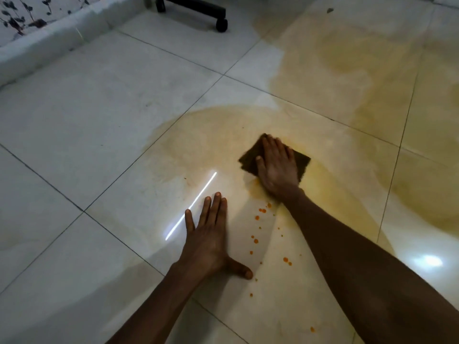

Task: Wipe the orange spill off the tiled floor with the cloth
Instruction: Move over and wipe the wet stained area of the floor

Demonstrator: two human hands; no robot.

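A dark brown cloth [250, 155] lies flat on the tiled floor [99, 125]. My right hand [277, 167] presses on it with straight, spread fingers and covers most of it. Just below the cloth, a line of orange drops [255, 240] dots the tile between my two arms. A pale orange-yellow smear [347, 78] spreads over the tiles around and beyond the cloth, out to the right. Left of the drops, my left hand [211, 240] lies flat on the floor, fingers straight, thumb stretched out to the right.
A black office-chair base with a castor [221, 23] stands at the top centre. A low white ledge [49, 43] runs along the upper left. Lamp reflections glare on the tiles, one a bright streak [191, 207] by my left hand.
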